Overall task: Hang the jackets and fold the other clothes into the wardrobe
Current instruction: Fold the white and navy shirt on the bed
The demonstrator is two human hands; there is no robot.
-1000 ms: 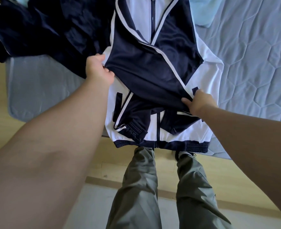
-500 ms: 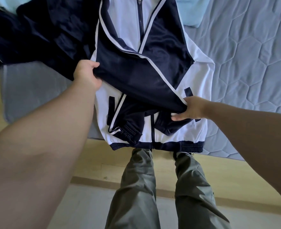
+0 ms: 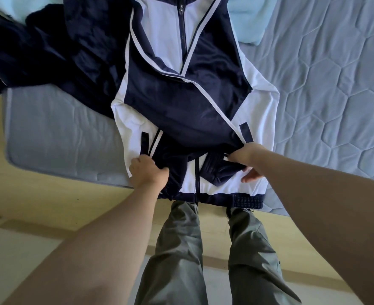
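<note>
1. The navy-and-white jacket [image 3: 181, 102] lies front-up on the mattress [image 3: 60, 128] corner.
2. Left hand [image 3: 147, 172], at its 7 o'clock, fingers curled on a folded sleeve [image 3: 170, 155].
3. Right hand [image 3: 246, 158], 5 o'clock, pinches the other sleeve [image 3: 216, 170] (thumb underneath).

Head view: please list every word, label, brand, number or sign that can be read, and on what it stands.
None: no text can be read in this view.
Jacket: only stripes, pocket trims and a zip, no letters or logo visible.
Dark navy clothes, mattress, grey trousers: plain.
The left hand and right hand hide some of the jacket's front.
</note>
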